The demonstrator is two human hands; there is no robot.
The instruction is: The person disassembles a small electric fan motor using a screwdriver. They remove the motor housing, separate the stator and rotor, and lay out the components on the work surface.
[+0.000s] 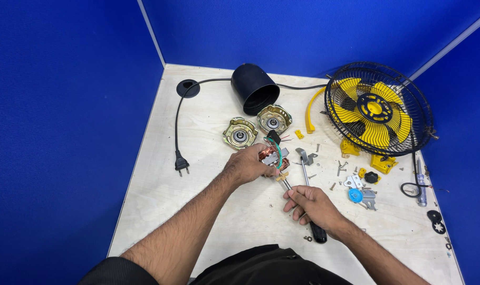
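Two hands at a fan motor's wound core, on a pale plywood table.

We saw the left hand (pixel 249 165) curled around the motor stator (pixel 272 157), a blocky core of coppery windings with green and red wires, held just above the table (pixel 161 206). The right hand (pixel 312 205) was closed round a screwdriver (pixel 303 211), black handle at the wrist, thin steel shaft meeting the stator's underside. Just beyond lay two round, brassy stamped-metal end caps (pixel 240 132), side by side, then a smooth black cylindrical cover (pixel 254 88) on its side. To the right stood a black wire grille with yellow plastic blades (pixel 377 109), loose screws (pixel 339 168) scattered between. A black power cord (pixel 181 132) curved along the left.
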